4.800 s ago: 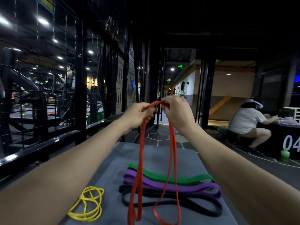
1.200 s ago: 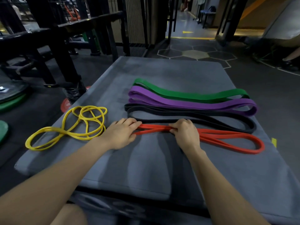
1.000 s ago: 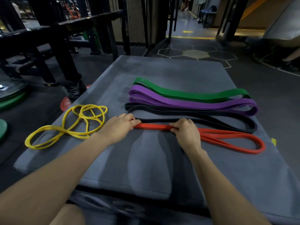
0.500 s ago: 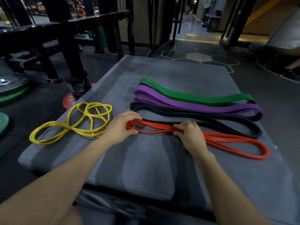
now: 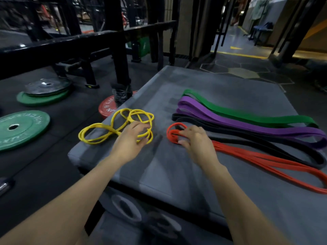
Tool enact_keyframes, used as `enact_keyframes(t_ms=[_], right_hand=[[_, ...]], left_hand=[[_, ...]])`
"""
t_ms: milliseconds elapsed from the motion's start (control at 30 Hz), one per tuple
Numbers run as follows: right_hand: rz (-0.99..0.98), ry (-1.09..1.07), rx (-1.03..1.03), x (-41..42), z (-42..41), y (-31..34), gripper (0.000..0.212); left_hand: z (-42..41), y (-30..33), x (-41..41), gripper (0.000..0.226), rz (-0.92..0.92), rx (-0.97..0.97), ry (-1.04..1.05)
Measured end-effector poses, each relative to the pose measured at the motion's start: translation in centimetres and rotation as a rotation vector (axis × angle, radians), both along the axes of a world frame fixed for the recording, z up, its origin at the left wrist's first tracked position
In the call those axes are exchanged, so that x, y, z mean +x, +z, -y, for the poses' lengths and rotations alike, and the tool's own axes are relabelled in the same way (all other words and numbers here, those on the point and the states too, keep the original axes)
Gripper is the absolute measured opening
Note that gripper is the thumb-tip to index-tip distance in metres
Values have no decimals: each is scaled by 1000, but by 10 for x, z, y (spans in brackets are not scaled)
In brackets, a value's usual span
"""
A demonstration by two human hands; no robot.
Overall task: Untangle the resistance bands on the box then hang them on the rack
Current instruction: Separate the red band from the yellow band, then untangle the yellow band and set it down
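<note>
5 bands lie on the grey box [image 5: 221, 174]. the yellow band [image 5: 99, 129] sits in a tangled heap of loops near the box's left edge. the left hand [image 5: 131, 140] reaches over the right end of that heap, fingers loosely spread and touching the loops; whether any finger has hooked a strand i cannot tell, as the frame is blurred there. the right hand [image 5: 196, 140] rests on the left end of the red band [image 5: 265, 161], fingers half curled, fingertips on its folded loops; a firm grip is not clear. the red band runs flat to the right along the box, nearest the person. beyond it, side by side and straightened, lie the black band [image 5: 265, 144], the purple band [image 5: 247, 125] and the green band [image 5: 247, 114], farthest away. on the floor to the left lie 2 green plates [image 5: 21, 129], a dark plate [image 5: 46, 85] stacked on the farther one, and a red plate [image 5: 107, 107] just beside the box. a black rack [image 5: 116, 50] stands behind them.
</note>
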State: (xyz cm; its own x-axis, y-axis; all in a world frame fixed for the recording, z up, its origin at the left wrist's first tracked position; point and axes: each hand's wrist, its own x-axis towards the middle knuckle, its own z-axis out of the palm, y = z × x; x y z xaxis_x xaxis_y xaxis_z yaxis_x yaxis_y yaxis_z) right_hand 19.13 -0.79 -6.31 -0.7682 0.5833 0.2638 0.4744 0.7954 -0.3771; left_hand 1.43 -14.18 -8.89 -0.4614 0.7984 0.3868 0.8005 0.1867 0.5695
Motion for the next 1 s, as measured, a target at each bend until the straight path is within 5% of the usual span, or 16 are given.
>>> enact_keyframes(t_ms=[300,567,733,1000], right_hand=[[78,212,-11,-61,38,-19,44],[53,250,-22,-91,56,-39,20],[-90,382,-33,-93,58,-32,2],[-485,429,-454,-75,69,3,16]], left_hand=[[37,-3,-25,47,-199,-290,80],[47,-7,-35,25,-363,-372,164],[52,-1,-36,18,-273,-249,138],[58,35,-1,17,-3,128,87]])
